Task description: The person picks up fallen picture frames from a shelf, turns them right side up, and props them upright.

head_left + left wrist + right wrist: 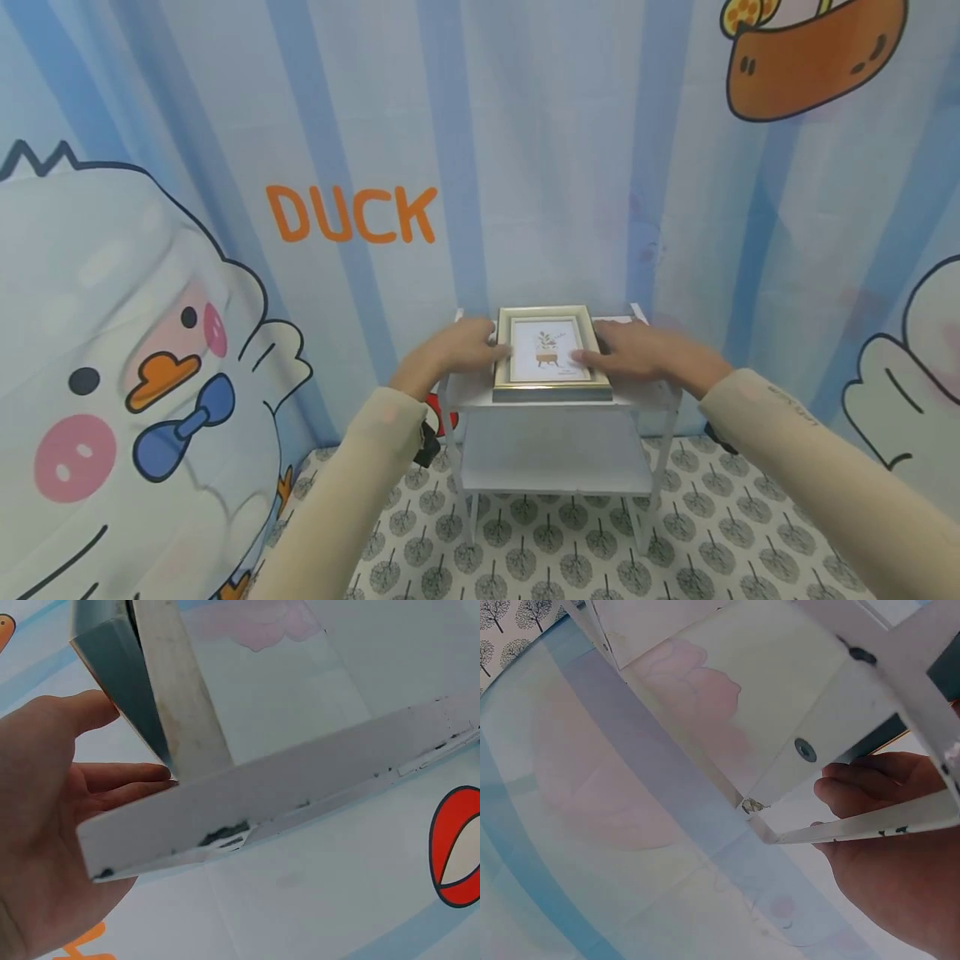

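A picture frame (551,386) with a pale gold border lies face up at the top of a small white shelf stand (555,458). Behind its front is a print of a potted plant. My left hand (463,347) grips the frame's left side, thumb over the border. On the opposite side my right hand (637,348) holds it, with the thumb reaching onto the picture. The left wrist view shows the frame's dark teal side (112,671) against the left hand's thumb and fingers. In the right wrist view, the stand's white bars partly hide the right hand (900,877).
Below the top is a lower white shelf (555,454). The stand backs onto a blue-and-white striped curtain (555,167) with cartoon ducks and orange lettering. Tree-patterned flooring (525,558) lies under it. Chipped paint marks the stand's edge bar (285,780).
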A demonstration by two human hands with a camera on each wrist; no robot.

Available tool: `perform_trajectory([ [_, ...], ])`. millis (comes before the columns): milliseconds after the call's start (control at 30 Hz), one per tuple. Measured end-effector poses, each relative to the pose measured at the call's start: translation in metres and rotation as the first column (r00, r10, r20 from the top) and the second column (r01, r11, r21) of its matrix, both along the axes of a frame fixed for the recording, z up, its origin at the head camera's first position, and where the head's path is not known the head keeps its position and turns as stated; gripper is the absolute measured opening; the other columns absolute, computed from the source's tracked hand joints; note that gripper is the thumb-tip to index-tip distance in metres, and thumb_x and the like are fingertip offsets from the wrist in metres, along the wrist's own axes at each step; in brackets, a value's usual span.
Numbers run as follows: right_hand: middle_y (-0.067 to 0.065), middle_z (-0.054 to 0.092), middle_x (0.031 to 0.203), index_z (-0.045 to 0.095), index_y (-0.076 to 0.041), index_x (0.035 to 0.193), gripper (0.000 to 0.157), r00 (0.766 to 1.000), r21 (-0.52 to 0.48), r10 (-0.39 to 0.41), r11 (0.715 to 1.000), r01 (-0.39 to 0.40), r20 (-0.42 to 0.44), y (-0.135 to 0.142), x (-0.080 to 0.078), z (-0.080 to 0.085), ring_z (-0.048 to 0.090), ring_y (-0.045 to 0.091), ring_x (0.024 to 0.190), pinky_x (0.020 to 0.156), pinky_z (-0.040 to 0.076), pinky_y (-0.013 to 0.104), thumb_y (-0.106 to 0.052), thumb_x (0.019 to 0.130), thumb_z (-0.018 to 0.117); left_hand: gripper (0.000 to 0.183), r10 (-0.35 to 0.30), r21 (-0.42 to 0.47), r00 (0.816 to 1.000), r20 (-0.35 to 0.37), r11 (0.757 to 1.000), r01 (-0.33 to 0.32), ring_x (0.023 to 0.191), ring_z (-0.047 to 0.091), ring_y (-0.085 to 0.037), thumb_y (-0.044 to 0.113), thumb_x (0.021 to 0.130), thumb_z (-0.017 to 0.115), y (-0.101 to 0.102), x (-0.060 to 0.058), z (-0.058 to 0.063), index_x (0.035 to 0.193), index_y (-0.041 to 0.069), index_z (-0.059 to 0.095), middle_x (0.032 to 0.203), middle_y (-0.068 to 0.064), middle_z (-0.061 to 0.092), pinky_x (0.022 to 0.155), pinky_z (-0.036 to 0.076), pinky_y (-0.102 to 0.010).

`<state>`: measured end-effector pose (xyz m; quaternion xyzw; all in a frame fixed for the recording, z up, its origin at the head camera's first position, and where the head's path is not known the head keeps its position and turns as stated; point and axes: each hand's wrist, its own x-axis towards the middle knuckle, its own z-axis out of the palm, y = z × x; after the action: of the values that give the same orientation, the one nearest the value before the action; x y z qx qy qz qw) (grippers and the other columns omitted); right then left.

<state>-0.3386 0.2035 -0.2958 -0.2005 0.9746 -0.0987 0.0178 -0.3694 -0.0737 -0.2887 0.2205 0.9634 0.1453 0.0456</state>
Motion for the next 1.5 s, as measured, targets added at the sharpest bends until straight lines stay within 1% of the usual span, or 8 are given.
perform_trajectory([
  [233,0.028,0.053,0.155,0.038,0.001,0.161,0.079,1.000,0.001,-0.025,1.000,0.025,0.016,-0.001,-0.001,-0.004,0.055,0.049,0.140,0.116,0.044,0.064,-0.059,0.109,0.043,0.035,-0.008,0.010,1.000,0.013,1.000,0.008,0.064,0.045,-0.014,0.036,0.108,0.057,0.002,-0.002,-0.003,0.092,0.007,0.066,0.069,0.001,0.047,0.058,0.038,-0.025],
  [433,0.028,0.056,0.152,0.039,0.002,0.160,0.076,0.999,-0.014,-0.033,0.999,0.033,0.023,-0.005,0.001,-0.005,0.057,0.049,0.137,0.114,0.046,0.064,-0.055,0.109,0.044,0.036,-0.021,0.060,1.000,0.020,0.998,0.020,0.059,0.040,-0.013,0.032,0.108,0.058,0.001,-0.001,-0.005,0.078,0.011,0.056,0.064,0.002,0.040,0.055,0.035,-0.025],
  [733,0.028,0.060,0.148,0.043,0.005,0.156,0.067,1.000,-0.109,-0.027,0.994,0.027,0.006,-0.014,0.001,-0.008,0.056,0.048,0.139,0.127,0.018,0.072,-0.043,0.110,0.045,0.042,-0.018,0.075,0.999,-0.040,0.997,0.021,0.052,0.033,-0.012,0.022,0.108,0.051,0.002,-0.003,-0.011,0.068,0.014,0.044,0.058,0.003,0.035,0.050,0.031,-0.026],
  [867,0.029,0.058,0.149,0.041,0.005,0.157,0.067,0.999,-0.170,-0.040,0.985,0.042,0.017,-0.013,-0.001,-0.008,0.056,0.048,0.139,0.125,0.031,0.068,-0.042,0.110,0.046,0.051,-0.027,0.091,0.997,-0.071,0.995,0.034,0.049,0.025,-0.010,0.019,0.108,0.048,0.003,-0.005,-0.011,0.059,0.017,0.037,0.053,0.005,0.029,0.048,0.027,-0.025],
  [1000,0.029,0.063,0.144,0.046,0.005,0.155,0.064,1.000,-0.230,-0.028,0.973,0.030,0.015,-0.011,-0.002,-0.008,0.062,0.047,0.133,0.114,0.048,0.061,-0.039,0.109,0.051,0.050,-0.023,0.112,0.994,-0.110,0.993,0.036,0.049,0.028,-0.010,0.018,0.108,0.048,0.003,-0.007,-0.010,0.059,0.017,0.037,0.053,0.006,0.031,0.047,0.028,-0.025],
  [1200,0.029,0.061,0.146,0.055,0.003,0.148,0.062,0.999,-0.306,-0.052,0.951,0.053,0.011,-0.008,-0.004,-0.005,0.059,0.048,0.136,0.114,0.048,0.062,-0.040,0.104,0.063,0.042,0.009,0.160,0.983,-0.182,0.987,0.021,0.053,0.035,-0.011,0.017,0.106,0.051,0.004,-0.006,-0.008,0.065,0.015,0.043,0.059,0.004,0.038,0.049,0.031,-0.024],
  [1333,0.030,0.059,0.148,0.058,0.004,0.144,0.061,0.997,-0.366,-0.081,0.927,0.077,0.005,-0.005,-0.005,0.000,0.057,0.049,0.138,0.116,0.047,0.061,-0.038,0.101,0.069,0.038,0.043,0.245,0.983,-0.176,0.970,0.001,0.054,0.041,-0.011,0.019,0.108,0.052,0.005,-0.003,-0.005,0.070,0.014,0.048,0.062,0.002,0.043,0.049,0.034,-0.023],
  [1500,0.028,0.067,0.138,0.062,0.003,0.139,0.055,0.992,-0.443,-0.126,0.890,0.109,-0.010,-0.003,-0.001,0.010,0.065,0.045,0.128,0.097,0.061,0.052,-0.032,0.099,0.074,0.034,0.081,0.369,0.983,-0.163,0.929,-0.016,0.053,0.043,-0.010,0.021,0.109,0.052,0.006,0.001,-0.002,0.075,0.013,0.054,0.063,0.001,0.048,0.049,0.036,-0.022],
])
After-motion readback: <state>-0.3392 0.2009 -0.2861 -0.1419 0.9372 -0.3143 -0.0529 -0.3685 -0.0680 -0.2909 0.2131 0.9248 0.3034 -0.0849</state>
